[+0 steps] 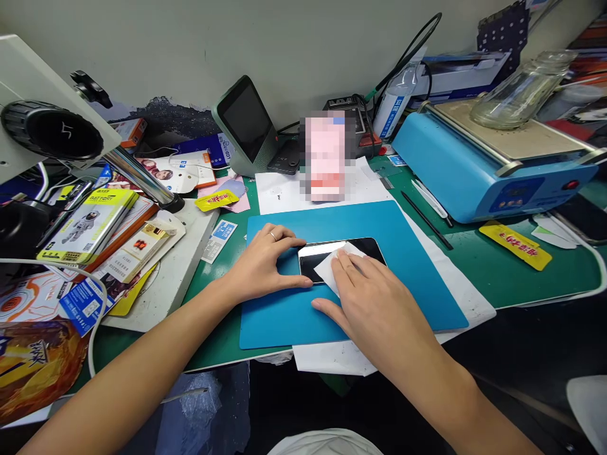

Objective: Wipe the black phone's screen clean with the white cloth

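A smartphone (pixel 310 265) with a dark, glossy screen lies face up on the blue mat (pixel 284 316). My left hand (pixel 263 262) grips its left end, the thumb along the near edge and the fingers at the far edge. A ring is on one finger of that hand. On the screen, my right hand (pixel 374 294) presses a white wipe (pixel 326 270) under its fingertips, with the thumb held apart above the mat. The right hand and the wipe cover much of the phone's middle and right part.
White paper (pixel 332 359) lies under the mat. Behind stand a blurred pink screen (pixel 326 155) and a green-framed display (pixel 244 120). At right are a blue heating plate (pixel 455 170), a glass jar (pixel 516 95) and a black pen-like tool (pixel 427 220). Boxes (pixel 88 227) and a microscope stand (pixel 142 174) crowd the left.
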`<move>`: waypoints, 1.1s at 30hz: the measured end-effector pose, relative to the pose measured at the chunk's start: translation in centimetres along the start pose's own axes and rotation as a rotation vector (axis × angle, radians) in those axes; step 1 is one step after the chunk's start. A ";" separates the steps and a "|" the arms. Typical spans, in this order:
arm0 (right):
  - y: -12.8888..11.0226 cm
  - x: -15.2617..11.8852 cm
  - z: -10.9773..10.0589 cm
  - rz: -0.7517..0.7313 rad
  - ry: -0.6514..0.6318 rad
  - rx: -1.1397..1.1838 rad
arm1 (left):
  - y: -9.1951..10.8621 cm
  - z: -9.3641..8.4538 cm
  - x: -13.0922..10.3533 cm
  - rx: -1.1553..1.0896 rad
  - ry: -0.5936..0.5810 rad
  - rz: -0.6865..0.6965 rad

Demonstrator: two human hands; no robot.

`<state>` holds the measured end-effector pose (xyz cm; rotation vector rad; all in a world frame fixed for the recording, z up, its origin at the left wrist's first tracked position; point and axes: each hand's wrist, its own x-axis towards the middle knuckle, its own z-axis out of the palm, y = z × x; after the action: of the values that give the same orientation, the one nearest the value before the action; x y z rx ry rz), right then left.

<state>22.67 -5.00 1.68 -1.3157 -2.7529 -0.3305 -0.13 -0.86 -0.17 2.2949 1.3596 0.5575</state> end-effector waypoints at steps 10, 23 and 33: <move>-0.7 -0.9 -0.2 0.000 0.005 -0.031 | -0.2 0.0 0.0 -0.008 0.001 0.016; 0.1 0.4 -0.3 0.008 -0.026 -0.034 | -0.1 0.1 0.0 0.006 0.001 0.006; 0.6 1.1 -0.6 0.019 -0.072 -0.012 | -0.1 0.1 -0.1 0.009 0.010 0.013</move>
<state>22.41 -3.96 2.55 -1.3817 -2.7993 -0.3047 -0.14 -0.94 -0.32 2.3129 1.3549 0.5687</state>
